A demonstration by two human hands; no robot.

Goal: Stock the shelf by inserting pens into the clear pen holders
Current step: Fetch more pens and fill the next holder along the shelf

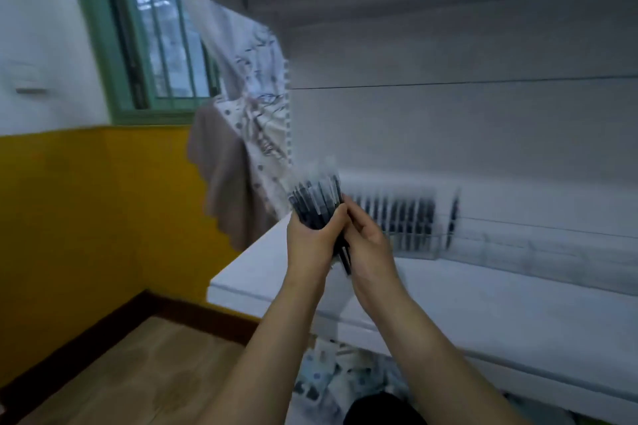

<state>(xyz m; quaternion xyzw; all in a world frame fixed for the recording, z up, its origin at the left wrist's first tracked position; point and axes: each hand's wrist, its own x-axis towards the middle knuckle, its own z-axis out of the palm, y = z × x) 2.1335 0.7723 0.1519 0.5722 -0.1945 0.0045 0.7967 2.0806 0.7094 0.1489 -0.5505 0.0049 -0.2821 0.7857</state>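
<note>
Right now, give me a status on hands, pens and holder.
Left hand grips pen bundle; right hand pinches at it. Clear holder on shelf partly stocked. Nothing between.

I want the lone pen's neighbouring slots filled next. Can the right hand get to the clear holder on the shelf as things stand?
Probably yes. The clear holder stands just beyond the right hand with nothing between, but that hand is busy at the pen bundle gripped by the left hand.

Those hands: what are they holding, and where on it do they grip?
The left hand grips a bundle of dark pens around its lower half. The right hand pinches the lower part of one pen in it.
</note>
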